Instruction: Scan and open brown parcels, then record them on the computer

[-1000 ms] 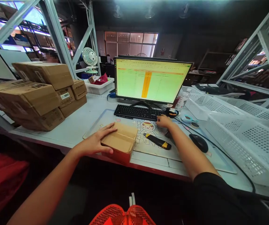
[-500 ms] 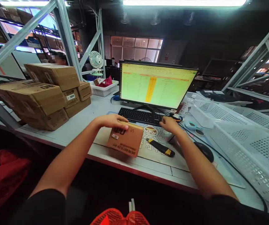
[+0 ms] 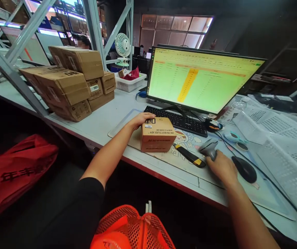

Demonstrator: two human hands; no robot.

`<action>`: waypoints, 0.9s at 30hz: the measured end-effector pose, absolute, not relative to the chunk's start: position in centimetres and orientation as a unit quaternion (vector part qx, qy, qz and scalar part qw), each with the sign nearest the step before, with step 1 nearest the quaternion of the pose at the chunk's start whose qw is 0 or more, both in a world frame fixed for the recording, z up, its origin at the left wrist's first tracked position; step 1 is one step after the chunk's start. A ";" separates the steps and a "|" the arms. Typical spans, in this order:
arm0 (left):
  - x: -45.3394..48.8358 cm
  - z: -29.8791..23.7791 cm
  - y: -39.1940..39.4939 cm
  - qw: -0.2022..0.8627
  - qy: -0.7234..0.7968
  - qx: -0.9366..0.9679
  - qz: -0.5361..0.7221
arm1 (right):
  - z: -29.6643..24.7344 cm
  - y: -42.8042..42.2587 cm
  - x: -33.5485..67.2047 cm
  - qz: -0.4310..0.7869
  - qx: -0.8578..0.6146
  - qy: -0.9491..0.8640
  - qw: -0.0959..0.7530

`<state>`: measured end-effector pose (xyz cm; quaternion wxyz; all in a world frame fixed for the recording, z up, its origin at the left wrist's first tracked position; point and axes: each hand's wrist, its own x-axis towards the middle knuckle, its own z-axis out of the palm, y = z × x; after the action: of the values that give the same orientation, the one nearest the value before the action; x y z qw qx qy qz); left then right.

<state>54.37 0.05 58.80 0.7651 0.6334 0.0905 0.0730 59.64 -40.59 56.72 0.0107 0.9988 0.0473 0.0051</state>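
My left hand (image 3: 141, 120) grips the back left edge of a small cardboard box (image 3: 157, 135) with printed lettering and a white barcode label on top. The box rests on the desk mat, near the front edge. To its right, my right hand (image 3: 223, 166) is closed around the handle of a grey barcode scanner (image 3: 209, 148), whose head points left toward the box. Between the box and the scanner lies a black and yellow utility knife (image 3: 190, 156). A black keyboard (image 3: 179, 121) sits behind the box, and a black mouse (image 3: 244, 169) is right of my right hand.
Stacked cardboard boxes (image 3: 68, 83) stand at the left by a metal post. A monitor (image 3: 202, 81) showing a spreadsheet rises behind the keyboard. White perforated baskets (image 3: 280, 145) take up the right side. A cable crosses the mat, and a red bag (image 3: 21, 169) is below the desk.
My right hand has left the keyboard edge and come nearer, now holding the scanner. The box, tilted toward me before, now sits flatter with its printed face up. The view has shifted.
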 end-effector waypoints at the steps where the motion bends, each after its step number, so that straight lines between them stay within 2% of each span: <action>1: 54.3 58.6 0.0 0.768 0.095 0.627 0.088 | 57.1 -40.2 59.6 0.007 0.999 0.043 0.015; 4: 54.3 58.4 -0.2 0.774 0.102 0.616 0.107 | 60.1 -39.5 60.0 -0.002 0.998 0.069 -0.012; 7: 54.3 58.4 -0.3 0.776 0.098 0.615 0.104 | 65.4 -38.3 59.7 -0.042 0.984 0.153 -0.086; 11: 54.1 58.6 -0.3 0.775 0.097 0.615 0.104 | 72.5 -33.8 57.0 -0.201 0.913 0.273 -0.227; 14: 54.0 58.7 -0.4 0.769 0.093 0.624 0.105 | 75.2 -28.9 54.5 -0.258 0.877 0.313 -0.257; 18: 53.7 58.9 -0.5 0.757 0.076 0.638 0.119 | 75.1 -25.1 53.7 -0.242 0.873 0.375 -0.199; 20: 53.6 59.0 -0.5 0.759 0.079 0.636 0.115 | 74.3 -25.2 54.3 -0.227 0.875 0.381 -0.196; 24: 53.9 59.0 -0.6 0.759 0.094 0.635 0.107 | 72.2 -28.4 56.1 -0.164 0.896 0.356 -0.210; 27: 54.1 58.8 -0.9 0.748 0.119 0.633 0.159 | 69.7 -32.0 57.7 -0.084 0.920 0.321 -0.207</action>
<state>54.07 -0.92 58.78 0.7483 0.6328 0.1193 0.1593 57.66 -32.03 69.66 -0.2067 0.9205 0.3207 -0.0844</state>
